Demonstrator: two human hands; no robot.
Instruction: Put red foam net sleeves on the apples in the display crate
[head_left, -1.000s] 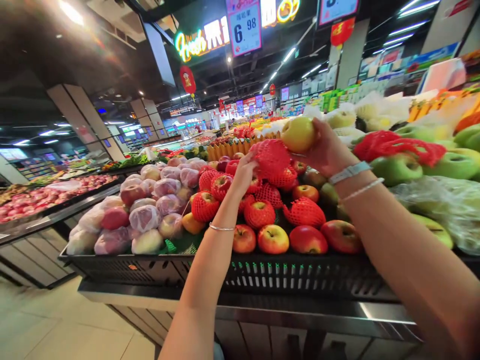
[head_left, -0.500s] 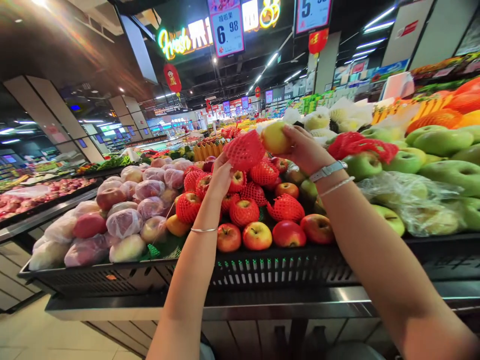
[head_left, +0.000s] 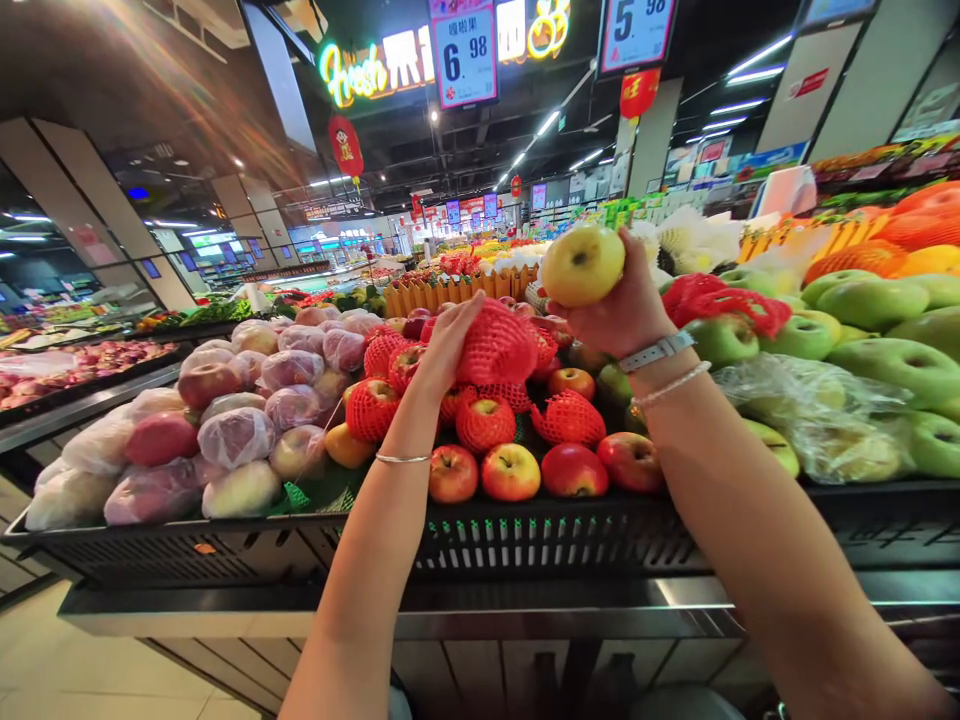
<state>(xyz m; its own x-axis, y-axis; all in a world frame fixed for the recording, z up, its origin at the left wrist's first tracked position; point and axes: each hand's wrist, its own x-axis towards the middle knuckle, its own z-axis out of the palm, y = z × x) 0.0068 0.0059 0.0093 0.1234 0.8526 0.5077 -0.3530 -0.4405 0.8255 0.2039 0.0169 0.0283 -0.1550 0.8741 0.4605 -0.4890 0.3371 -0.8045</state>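
Observation:
My right hand (head_left: 634, 305) is closed around a yellow-green apple (head_left: 583, 265), held up above the display with its hollowed end facing me. Lower and to the left, my left hand (head_left: 452, 345) grips a red foam net sleeve (head_left: 496, 343); whether anything is inside it I cannot tell. Beneath both hands lie red apples (head_left: 511, 471), several of them wrapped in red foam nets (head_left: 486, 420). A bracelet circles my left wrist, while a watch and a bracelet are on the right.
Film-wrapped fruit (head_left: 241, 437) fills the left of the black crate (head_left: 540, 540). Green apples (head_left: 892, 355) are heaped at the right, with a loose red net (head_left: 724, 300) and a clear plastic bag (head_left: 825, 400) on them. Price signs (head_left: 463, 55) hang overhead.
My right hand has raised the yellow-green apple and turned it, drawing it away from the red foam net. My left hand has lowered slightly with the net.

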